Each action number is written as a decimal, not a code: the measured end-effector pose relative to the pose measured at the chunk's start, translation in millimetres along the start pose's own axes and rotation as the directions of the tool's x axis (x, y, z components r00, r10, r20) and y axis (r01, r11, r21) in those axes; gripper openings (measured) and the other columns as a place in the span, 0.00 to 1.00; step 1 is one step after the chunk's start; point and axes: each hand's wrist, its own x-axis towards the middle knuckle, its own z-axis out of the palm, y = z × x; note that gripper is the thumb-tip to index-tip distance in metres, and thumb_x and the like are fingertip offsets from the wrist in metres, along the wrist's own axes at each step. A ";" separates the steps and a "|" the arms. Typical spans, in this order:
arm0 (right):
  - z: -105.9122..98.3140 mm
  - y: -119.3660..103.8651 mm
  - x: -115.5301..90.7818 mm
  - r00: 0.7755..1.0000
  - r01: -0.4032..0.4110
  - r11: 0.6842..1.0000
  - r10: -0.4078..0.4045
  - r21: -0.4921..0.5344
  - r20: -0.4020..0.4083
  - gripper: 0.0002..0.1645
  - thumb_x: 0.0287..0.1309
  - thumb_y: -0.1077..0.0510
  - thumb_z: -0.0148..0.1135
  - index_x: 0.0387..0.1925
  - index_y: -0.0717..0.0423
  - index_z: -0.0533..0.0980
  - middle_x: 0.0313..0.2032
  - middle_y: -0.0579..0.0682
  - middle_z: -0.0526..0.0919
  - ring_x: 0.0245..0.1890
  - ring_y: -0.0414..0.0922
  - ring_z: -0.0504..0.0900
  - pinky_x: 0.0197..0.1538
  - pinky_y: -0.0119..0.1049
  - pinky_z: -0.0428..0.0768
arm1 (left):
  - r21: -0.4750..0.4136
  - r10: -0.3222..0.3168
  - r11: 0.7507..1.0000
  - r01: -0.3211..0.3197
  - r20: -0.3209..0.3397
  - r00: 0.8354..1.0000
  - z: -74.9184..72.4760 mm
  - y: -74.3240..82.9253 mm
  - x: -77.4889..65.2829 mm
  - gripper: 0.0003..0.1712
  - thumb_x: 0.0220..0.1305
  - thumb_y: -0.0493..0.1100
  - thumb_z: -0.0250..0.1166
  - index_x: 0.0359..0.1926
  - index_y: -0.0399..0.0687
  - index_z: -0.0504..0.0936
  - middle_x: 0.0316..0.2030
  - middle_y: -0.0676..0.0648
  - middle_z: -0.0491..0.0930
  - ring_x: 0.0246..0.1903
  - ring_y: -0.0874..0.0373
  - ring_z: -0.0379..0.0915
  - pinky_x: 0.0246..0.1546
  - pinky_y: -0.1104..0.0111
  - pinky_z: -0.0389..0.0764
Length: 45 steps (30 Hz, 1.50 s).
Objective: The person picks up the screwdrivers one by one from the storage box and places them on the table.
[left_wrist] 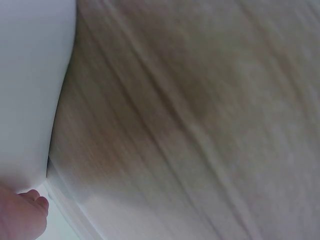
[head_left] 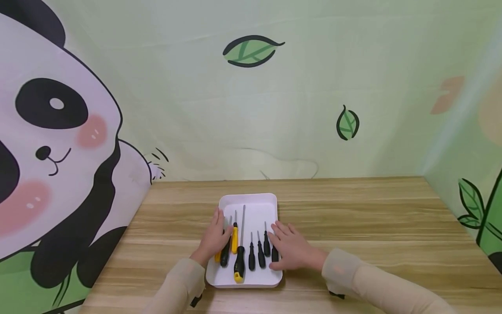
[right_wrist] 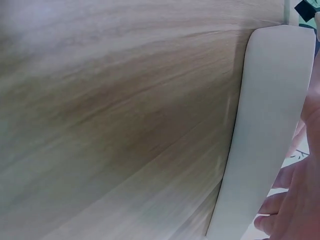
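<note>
A shallow white tray (head_left: 256, 209) with rounded corners sits near the front of the wood-grain table (head_left: 372, 218), its long sides running away from the person. Screwdrivers lie in it, shafts pointing to the far end. The biggest, a black-handled screwdriver (head_left: 239, 259) with a yellow butt, has a long shaft; to its left I see a slim yellow screwdriver (head_left: 235, 240) and a black one (head_left: 225, 255), and to its right a group of small black screwdrivers (head_left: 252, 259).

The left hand (head_left: 213, 240) is open over the tray's left rim, fingers straight and pointing forward, thumb reaching inward above the tools. The right hand (head_left: 294, 249) is open too, fingers spread across the right rim, partly covering the outermost small tool. Neither seems curled round a screwdriver.

Both forearms, in pale sleeves (head_left: 349, 270), come in low from the sides, angled inward, palms turned down.
</note>
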 end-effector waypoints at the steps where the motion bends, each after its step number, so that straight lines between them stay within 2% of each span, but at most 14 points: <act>1: -0.1 -0.5 0.4 1.000 -0.003 1.000 0.003 -0.010 -0.004 0.50 0.44 0.31 0.52 0.62 0.58 0.60 0.64 0.59 0.57 0.67 0.54 0.50 0.65 0.54 0.51 | 0.000 0.001 1.000 -0.001 0.000 1.000 0.0 -0.1 0.0 0.41 0.63 0.55 0.48 0.68 0.41 0.41 0.69 0.44 0.33 0.67 0.47 0.42 0.63 0.53 0.53; 7: -2.2 -4.4 3.8 1.000 -0.019 0.998 0.018 -0.052 -0.017 0.49 0.42 0.31 0.55 0.59 0.59 0.64 0.60 0.60 0.63 0.65 0.57 0.53 0.64 0.53 0.53 | -0.011 -0.002 1.000 0.002 0.010 1.000 -1.2 0.1 -0.3 0.41 0.63 0.55 0.48 0.68 0.41 0.40 0.69 0.44 0.33 0.67 0.46 0.42 0.63 0.53 0.53; 16: 1.1 -7.4 11.3 0.999 -0.023 0.985 0.017 -0.172 -0.035 0.45 0.37 0.29 0.58 0.51 0.55 0.70 0.52 0.56 0.71 0.61 0.56 0.59 0.63 0.52 0.56 | -0.009 -0.003 1.000 0.003 0.005 1.000 -0.3 -0.5 -0.1 0.41 0.63 0.55 0.49 0.68 0.42 0.41 0.69 0.44 0.33 0.67 0.47 0.42 0.63 0.53 0.52; 25: -3.0 -17.7 18.1 0.996 -0.059 0.971 0.071 -0.233 0.046 0.42 0.31 0.30 0.62 0.44 0.54 0.75 0.50 0.54 0.74 0.60 0.54 0.63 0.64 0.51 0.55 | -0.015 0.006 1.000 -0.006 -0.007 1.000 0.7 -0.1 -1.7 0.41 0.63 0.55 0.48 0.68 0.41 0.42 0.69 0.43 0.34 0.67 0.46 0.42 0.63 0.53 0.53; 32: -7.9 -23.2 19.9 0.993 -0.057 0.961 0.083 -0.272 0.087 0.40 0.32 0.31 0.62 0.44 0.54 0.76 0.50 0.54 0.74 0.59 0.54 0.63 0.64 0.50 0.56 | -0.018 -0.007 1.000 0.007 0.004 1.000 0.0 -0.3 -1.5 0.42 0.62 0.56 0.48 0.68 0.42 0.41 0.69 0.44 0.34 0.67 0.47 0.41 0.63 0.53 0.52; 45: -7.5 -24.3 19.7 0.995 -0.025 0.949 0.053 -0.313 0.082 0.34 0.34 0.31 0.60 0.37 0.52 0.77 0.43 0.52 0.75 0.51 0.51 0.68 0.61 0.46 0.60 | -0.009 -0.002 1.000 0.002 0.002 1.000 -1.1 -0.3 -1.1 0.41 0.62 0.56 0.48 0.68 0.43 0.42 0.69 0.45 0.34 0.67 0.47 0.42 0.63 0.53 0.53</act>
